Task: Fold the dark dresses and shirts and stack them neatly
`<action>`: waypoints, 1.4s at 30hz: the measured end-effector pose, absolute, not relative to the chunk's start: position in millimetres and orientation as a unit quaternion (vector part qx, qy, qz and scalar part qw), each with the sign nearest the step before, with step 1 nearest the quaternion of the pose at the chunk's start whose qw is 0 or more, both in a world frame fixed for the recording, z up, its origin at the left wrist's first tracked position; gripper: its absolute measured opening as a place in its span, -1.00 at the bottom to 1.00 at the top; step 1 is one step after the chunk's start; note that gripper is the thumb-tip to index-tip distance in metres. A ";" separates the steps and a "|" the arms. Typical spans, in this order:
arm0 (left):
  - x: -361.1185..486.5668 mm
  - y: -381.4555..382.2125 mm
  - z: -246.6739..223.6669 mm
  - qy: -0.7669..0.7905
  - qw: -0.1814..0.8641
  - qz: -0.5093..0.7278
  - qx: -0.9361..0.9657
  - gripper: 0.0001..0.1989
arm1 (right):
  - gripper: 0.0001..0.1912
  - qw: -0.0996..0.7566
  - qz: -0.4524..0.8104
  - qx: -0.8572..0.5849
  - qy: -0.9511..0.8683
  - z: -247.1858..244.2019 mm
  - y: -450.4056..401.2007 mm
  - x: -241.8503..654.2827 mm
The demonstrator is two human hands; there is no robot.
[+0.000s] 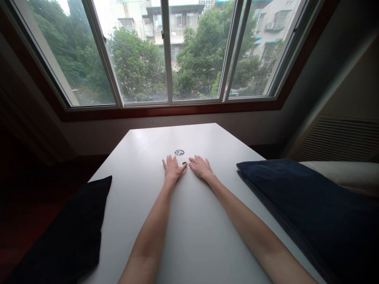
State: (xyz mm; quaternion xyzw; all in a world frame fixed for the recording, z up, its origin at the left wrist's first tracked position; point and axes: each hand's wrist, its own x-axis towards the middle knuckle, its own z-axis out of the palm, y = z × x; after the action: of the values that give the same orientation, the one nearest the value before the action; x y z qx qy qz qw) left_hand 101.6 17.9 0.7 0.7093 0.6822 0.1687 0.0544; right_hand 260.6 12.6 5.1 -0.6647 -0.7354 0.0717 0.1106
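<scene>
Both arms reach forward over a white table (189, 221). My left hand (173, 167) lies on its surface, fingers spread and thumb pointing right. Close by on the right, my right hand (200, 166) rests with its fingers stretched out and apart, holding nothing. Between the hands is a small white item with a dark spot (184, 162), partly beside my left thumb; its kind is too small to make out. Just beyond the fingertips lies a round mark or sticker (179, 152) with a dark rim. Neither hand grips anything that I can see.
Folded navy cloth (299, 205) covers the table's right side. A black cloth (77, 221) hangs over the left edge. Behind the table's far edge stands a wall with a wide window (168, 59). A slatted panel (343, 138) is at the right.
</scene>
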 end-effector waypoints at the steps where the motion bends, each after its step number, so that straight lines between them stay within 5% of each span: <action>1: 103.4 13.3 1.2 0.694 0.057 0.165 0.699 -0.14 | -0.48 0.112 0.072 -0.655 -0.744 5.7 8.3 258.4; 24: 104.6 -16.9 5.1 0.648 0.108 0.267 0.705 -0.50 | -0.50 0.153 0.063 -0.633 -0.756 1.7 -20.4 242.4; 42: 103.5 -19.3 7.0 0.641 0.118 0.278 0.706 -0.60 | -0.49 0.148 0.063 -0.635 -0.756 4.0 -22.1 242.2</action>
State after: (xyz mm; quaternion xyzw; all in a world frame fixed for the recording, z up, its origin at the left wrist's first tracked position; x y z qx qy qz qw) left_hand 103.5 -19.3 7.0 0.7059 0.6409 0.2775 0.1181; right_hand 242.2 -22.1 4.0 -0.6349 -0.7556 0.0632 0.1478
